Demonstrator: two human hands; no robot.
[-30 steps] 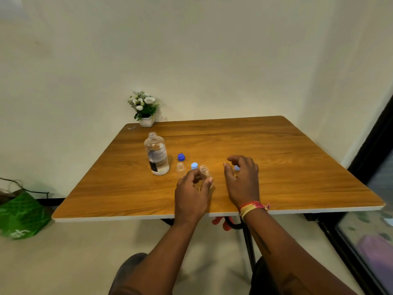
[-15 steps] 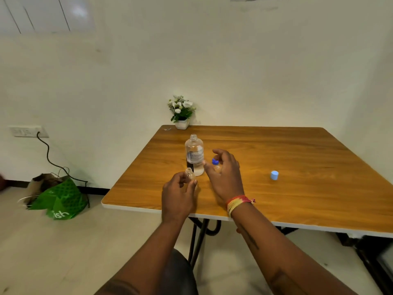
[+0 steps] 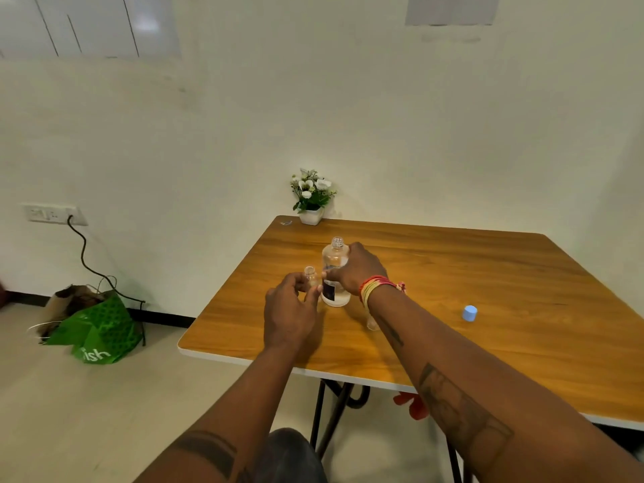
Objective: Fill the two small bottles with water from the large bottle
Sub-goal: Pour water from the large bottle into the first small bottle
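Observation:
The large clear bottle stands uncapped on the wooden table, and my right hand grips its body from the right. Just left of it, my left hand pinches a small clear bottle between thumb and fingers; its mouth is uncapped. A second small clear bottle stands on the table, partly hidden under my right wrist. A light blue cap lies alone to the right.
A small pot of white flowers sits at the table's far left corner. A green bag and a cable lie on the floor to the left, below a wall socket.
The view swung left. My right hand moved from beside the small bottles onto the large bottle and took hold of it. My left hand kept its small bottle, now close beside the large one.

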